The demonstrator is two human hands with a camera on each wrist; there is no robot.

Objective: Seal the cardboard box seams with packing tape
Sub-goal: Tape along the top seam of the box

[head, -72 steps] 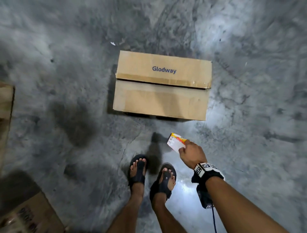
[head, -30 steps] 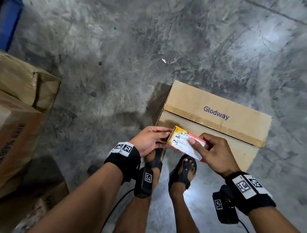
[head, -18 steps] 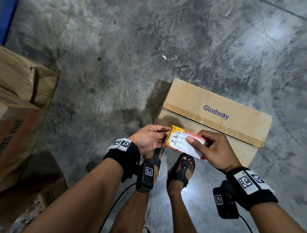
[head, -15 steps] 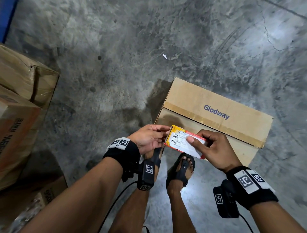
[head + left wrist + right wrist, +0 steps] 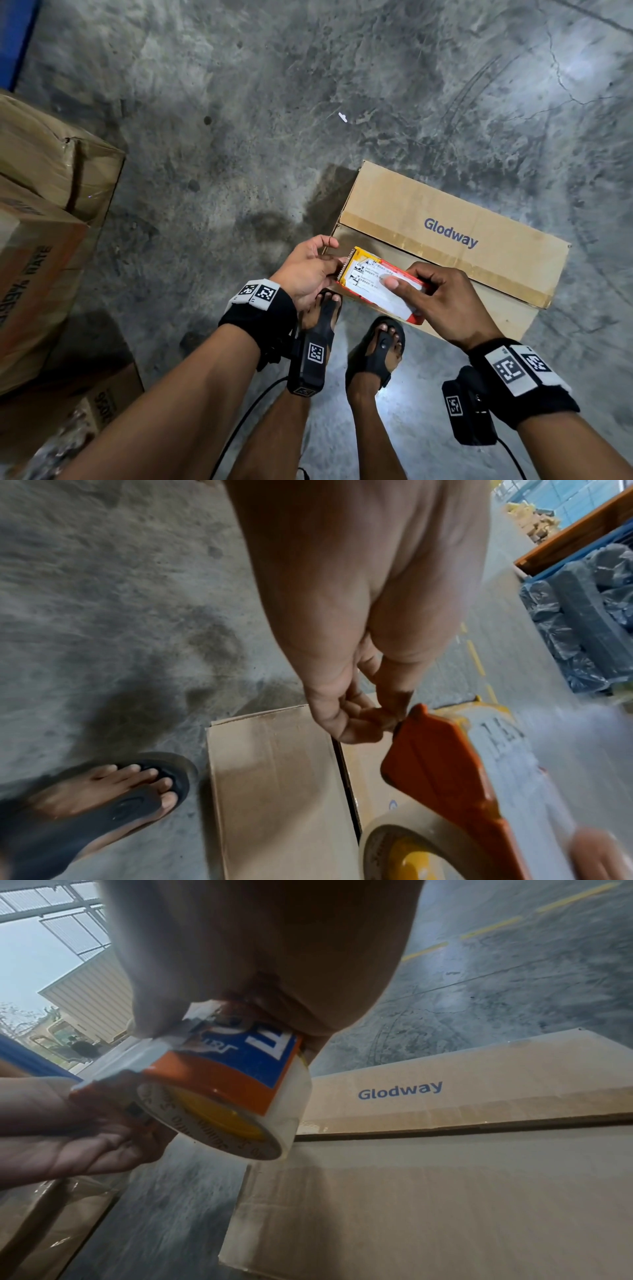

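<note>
A brown cardboard box (image 5: 428, 219) printed "Glodway" lies on the concrete floor, and a dark seam (image 5: 346, 777) runs between its two closed top flaps. I hold an orange and yellow tape dispenser (image 5: 370, 281) with a white label above the box's near left corner. My right hand (image 5: 411, 281) grips its body, thumb on the label. My left hand (image 5: 337, 270) pinches at its toothed front end. A roll of clear tape (image 5: 240, 1096) sits in the dispenser. The wrist views show the box (image 5: 445, 1191) just below.
Stacked brown cartons (image 5: 44, 205) stand at the left. My feet in black sandals (image 5: 322, 318) are at the box's near side. A blue rack with black wrapped bundles (image 5: 589, 615) shows in the left wrist view. Bare concrete floor (image 5: 239, 102) lies beyond the box.
Earlier my right hand alone held the dispenser, a step back from the box. Now I stand at the box and my left hand has joined at the dispenser's front end. Over the last second both hands barely move.
</note>
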